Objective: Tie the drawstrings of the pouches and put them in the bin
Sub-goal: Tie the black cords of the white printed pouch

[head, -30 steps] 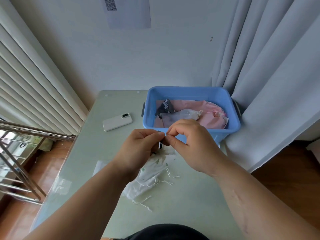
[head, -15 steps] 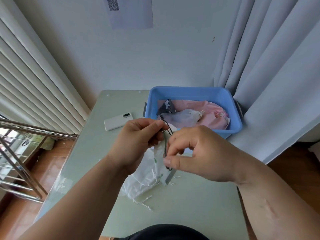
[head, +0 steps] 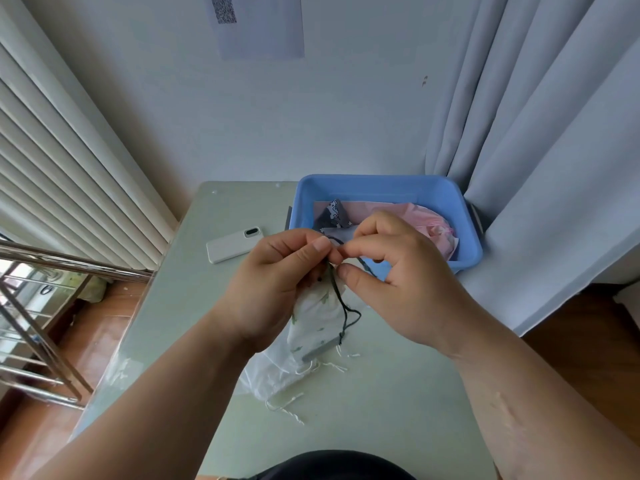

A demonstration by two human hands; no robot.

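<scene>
Both hands were raised together at the centre of the frame, just in front of the blue bin [head: 381, 180]. The left hand [head: 273, 282] pinched the dark drawstring [head: 338, 294] between thumb and forefinger. The right hand [head: 398, 271] pinched the same drawstring directly beside it, fingertips touching those of the left hand.

The drawstring hung down from the pinch point and formed a small loop below the hands. It belonged to a white pouch with green print [head: 311, 317], which hung beneath the left hand, its lower end resting on a pile of translucent white pouches [head: 273, 372] on the table [head: 381, 410]. Loose white cords [head: 287, 407] trailed from that pile toward the lower centre of the frame.

The bin stood at the far right of the table, against the grey curtain [head: 536, 150]. Inside it lay a pink pouch [head: 433, 223] and a dark patterned pouch [head: 332, 213]. A white phone [head: 233, 244] lay on the table left of the bin.
</scene>
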